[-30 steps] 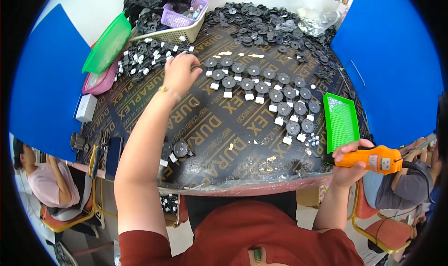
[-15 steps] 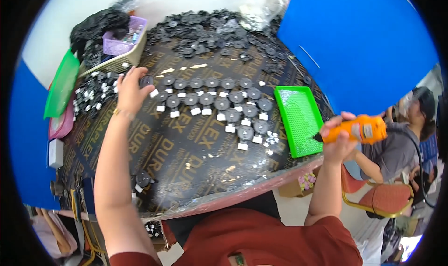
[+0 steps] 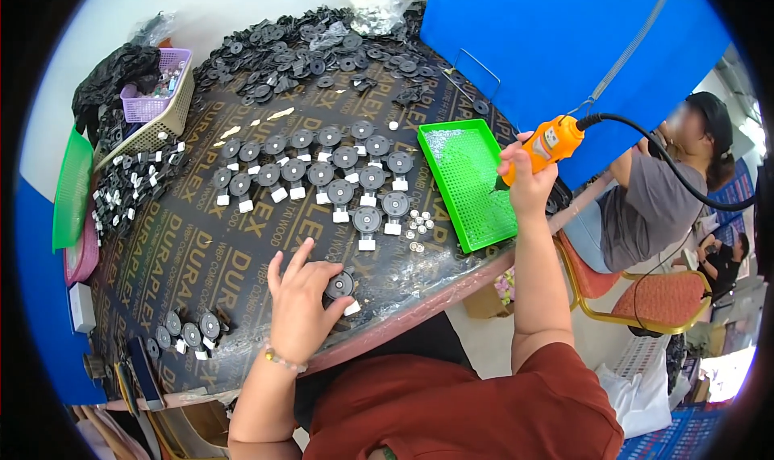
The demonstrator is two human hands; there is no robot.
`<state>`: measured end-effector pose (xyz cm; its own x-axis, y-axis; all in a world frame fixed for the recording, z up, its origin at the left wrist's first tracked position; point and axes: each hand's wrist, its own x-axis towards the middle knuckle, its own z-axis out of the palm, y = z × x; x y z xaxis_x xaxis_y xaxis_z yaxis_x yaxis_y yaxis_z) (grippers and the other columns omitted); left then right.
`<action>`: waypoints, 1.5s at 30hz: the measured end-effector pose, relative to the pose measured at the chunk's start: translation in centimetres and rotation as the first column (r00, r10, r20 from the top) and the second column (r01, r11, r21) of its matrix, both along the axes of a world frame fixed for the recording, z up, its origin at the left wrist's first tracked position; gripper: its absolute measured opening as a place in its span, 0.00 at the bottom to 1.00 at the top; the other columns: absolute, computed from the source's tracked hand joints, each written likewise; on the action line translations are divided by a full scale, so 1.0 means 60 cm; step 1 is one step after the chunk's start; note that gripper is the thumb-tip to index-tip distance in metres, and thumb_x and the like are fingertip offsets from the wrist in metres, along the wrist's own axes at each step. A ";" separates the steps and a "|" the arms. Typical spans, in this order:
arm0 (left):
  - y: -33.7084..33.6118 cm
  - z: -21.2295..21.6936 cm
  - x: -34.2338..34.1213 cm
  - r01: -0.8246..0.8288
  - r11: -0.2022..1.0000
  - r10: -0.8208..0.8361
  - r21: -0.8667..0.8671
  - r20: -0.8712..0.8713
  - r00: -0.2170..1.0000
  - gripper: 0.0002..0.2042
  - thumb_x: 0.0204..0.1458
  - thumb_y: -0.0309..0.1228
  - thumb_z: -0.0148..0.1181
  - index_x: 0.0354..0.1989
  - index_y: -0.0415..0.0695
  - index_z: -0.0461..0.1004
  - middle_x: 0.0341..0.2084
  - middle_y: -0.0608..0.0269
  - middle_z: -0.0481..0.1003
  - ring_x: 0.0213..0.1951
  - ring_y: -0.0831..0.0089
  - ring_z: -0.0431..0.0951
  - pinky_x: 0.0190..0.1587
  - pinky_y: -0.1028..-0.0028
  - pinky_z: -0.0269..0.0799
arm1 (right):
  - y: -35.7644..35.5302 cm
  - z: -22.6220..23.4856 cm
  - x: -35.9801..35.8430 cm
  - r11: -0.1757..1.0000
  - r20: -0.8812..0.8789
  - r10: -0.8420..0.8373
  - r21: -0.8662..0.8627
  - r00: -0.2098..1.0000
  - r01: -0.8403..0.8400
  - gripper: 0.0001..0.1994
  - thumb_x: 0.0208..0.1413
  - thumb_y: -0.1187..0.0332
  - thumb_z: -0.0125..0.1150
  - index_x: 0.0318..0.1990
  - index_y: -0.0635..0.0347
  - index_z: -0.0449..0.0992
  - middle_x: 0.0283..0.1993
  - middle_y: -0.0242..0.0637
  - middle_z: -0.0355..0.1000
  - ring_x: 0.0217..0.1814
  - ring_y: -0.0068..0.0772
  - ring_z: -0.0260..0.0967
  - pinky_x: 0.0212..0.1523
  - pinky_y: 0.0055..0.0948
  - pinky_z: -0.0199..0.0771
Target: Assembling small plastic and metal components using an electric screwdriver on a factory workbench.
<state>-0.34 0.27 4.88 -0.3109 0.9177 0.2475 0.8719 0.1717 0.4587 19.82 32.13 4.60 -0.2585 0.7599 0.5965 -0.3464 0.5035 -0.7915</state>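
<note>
Near the front edge of the table, my left hand (image 3: 300, 307) pinches a round black plastic wheel part (image 3: 341, 284) with a white tab between thumb and fingers. My right hand (image 3: 530, 187) is wrapped around an orange electric screwdriver (image 3: 553, 143), its dark tip pointing left over a green perforated tray (image 3: 430, 163). Rows of similar black wheel parts (image 3: 320, 174) with white tabs lie beyond my left hand. Beside them sits a small cluster of round, pale metallic pieces (image 3: 418, 224).
A large heap of black discs (image 3: 274, 53) fills the back. Black-and-white pieces (image 3: 133, 182) pile up at left beside a beige basket (image 3: 165, 113) and a purple basket (image 3: 145, 105). Several wheel parts (image 3: 191, 334) lie front left. A blue panel (image 3: 556, 49) stands behind; a person (image 3: 661, 194) sits at right.
My left hand has come from the far-left end of the rows to the front edge, bringing a wheel part. The screwdriver has tilted more upright in my right hand. The view has shifted.
</note>
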 end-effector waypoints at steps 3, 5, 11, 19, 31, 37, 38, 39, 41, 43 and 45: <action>0.006 -0.025 0.002 -0.003 1.000 0.002 0.010 0.040 0.999 0.23 0.35 0.33 0.74 0.43 0.47 0.76 0.42 0.64 0.77 0.63 0.58 0.64 0.66 0.49 0.42 | 0.002 -0.005 0.003 1.000 0.008 0.001 -0.008 1.000 -0.001 0.14 0.57 0.71 0.61 0.47 0.64 0.65 0.29 0.35 0.72 0.24 0.20 0.69 0.28 0.20 0.70; 0.007 -0.027 -0.001 -0.008 1.000 0.008 0.001 0.042 0.999 0.24 0.33 0.35 0.75 0.43 0.48 0.77 0.42 0.65 0.77 0.64 0.59 0.64 0.67 0.50 0.41 | 0.002 -0.006 0.002 1.000 0.003 -0.002 -0.005 1.000 0.002 0.14 0.57 0.71 0.61 0.47 0.64 0.65 0.29 0.35 0.72 0.24 0.21 0.69 0.28 0.21 0.70; 0.000 -0.040 -0.013 -0.046 0.999 0.045 0.001 0.188 0.981 0.23 0.34 0.38 0.76 0.42 0.48 0.78 0.42 0.64 0.78 0.64 0.59 0.63 0.67 0.52 0.41 | -0.039 0.042 0.004 0.997 -0.122 0.006 0.081 0.992 0.004 0.14 0.59 0.69 0.59 0.48 0.63 0.65 0.30 0.37 0.72 0.24 0.25 0.68 0.29 0.24 0.71; 0.006 -0.053 -0.006 -0.023 0.997 0.015 0.069 0.117 0.993 0.22 0.38 0.39 0.74 0.44 0.49 0.78 0.41 0.66 0.79 0.64 0.61 0.63 0.67 0.50 0.38 | -0.208 0.063 -0.090 0.852 -0.271 0.512 0.045 0.815 -0.521 0.30 0.51 0.45 0.65 0.48 0.60 0.64 0.31 0.44 0.73 0.23 0.30 0.71 0.24 0.28 0.75; 0.003 -0.051 -0.006 -0.014 0.998 0.006 0.055 0.139 0.990 0.23 0.37 0.37 0.73 0.45 0.49 0.77 0.41 0.67 0.78 0.65 0.60 0.63 0.67 0.49 0.38 | -0.280 0.025 -0.175 0.686 -0.144 0.703 -0.122 0.696 -0.718 0.30 0.49 0.51 0.71 0.48 0.64 0.64 0.31 0.47 0.74 0.24 0.28 0.72 0.27 0.26 0.75; 0.003 -0.052 -0.004 -0.011 0.997 0.002 0.079 0.105 0.994 0.22 0.37 0.37 0.73 0.44 0.49 0.77 0.39 0.67 0.77 0.65 0.60 0.63 0.66 0.48 0.40 | -0.290 0.017 -0.182 0.642 -0.157 0.738 -0.138 0.657 -0.754 0.27 0.48 0.53 0.72 0.44 0.61 0.64 0.31 0.45 0.74 0.23 0.26 0.70 0.26 0.24 0.74; 0.005 -0.051 -0.005 -0.003 0.996 -0.004 0.086 0.080 0.997 0.22 0.37 0.37 0.73 0.44 0.49 0.77 0.39 0.67 0.77 0.65 0.60 0.63 0.66 0.48 0.40 | -0.291 0.018 -0.183 0.640 -0.164 0.737 -0.141 0.655 -0.755 0.27 0.47 0.53 0.72 0.43 0.61 0.64 0.31 0.45 0.74 0.23 0.26 0.69 0.26 0.24 0.74; 0.006 -0.050 -0.005 0.007 0.996 -0.012 0.094 0.055 0.998 0.22 0.37 0.37 0.73 0.44 0.49 0.77 0.38 0.67 0.77 0.64 0.60 0.63 0.66 0.48 0.41 | -0.292 0.020 -0.179 0.635 -0.149 0.740 -0.165 0.656 -0.755 0.28 0.47 0.53 0.73 0.45 0.62 0.64 0.31 0.45 0.73 0.23 0.26 0.69 0.26 0.24 0.74; 0.006 -0.052 -0.004 0.010 0.995 -0.014 0.098 0.042 0.999 0.22 0.37 0.37 0.73 0.44 0.49 0.77 0.38 0.67 0.77 0.64 0.60 0.64 0.66 0.48 0.41 | -0.290 0.016 -0.173 0.656 -0.123 0.726 -0.170 0.676 -0.735 0.29 0.47 0.53 0.72 0.46 0.63 0.64 0.31 0.45 0.73 0.24 0.27 0.70 0.26 0.24 0.74; 0.006 -0.052 -0.003 0.001 0.992 -0.005 0.126 0.029 1.000 0.23 0.36 0.38 0.74 0.44 0.49 0.78 0.36 0.67 0.78 0.63 0.60 0.65 0.65 0.49 0.43 | -0.293 0.019 -0.167 0.725 -0.107 0.657 -0.182 0.746 -0.665 0.31 0.49 0.51 0.71 0.49 0.64 0.64 0.31 0.45 0.73 0.23 0.28 0.70 0.26 0.25 0.74; 0.006 -0.053 -0.001 -0.001 0.990 -0.004 0.139 0.036 0.999 0.23 0.35 0.39 0.74 0.43 0.49 0.78 0.36 0.67 0.78 0.63 0.60 0.65 0.65 0.49 0.43 | -0.274 0.008 -0.156 0.670 -0.231 0.710 -0.073 0.666 -0.739 0.23 0.54 0.69 0.67 0.54 0.63 0.65 0.38 0.38 0.72 0.35 0.25 0.71 0.36 0.23 0.73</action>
<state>-0.43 0.65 1.71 -0.3202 0.8757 0.3615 0.8548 0.1025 0.5088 10.47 15.72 5.05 -0.6725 0.4561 0.5829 -0.6841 -0.0824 -0.7247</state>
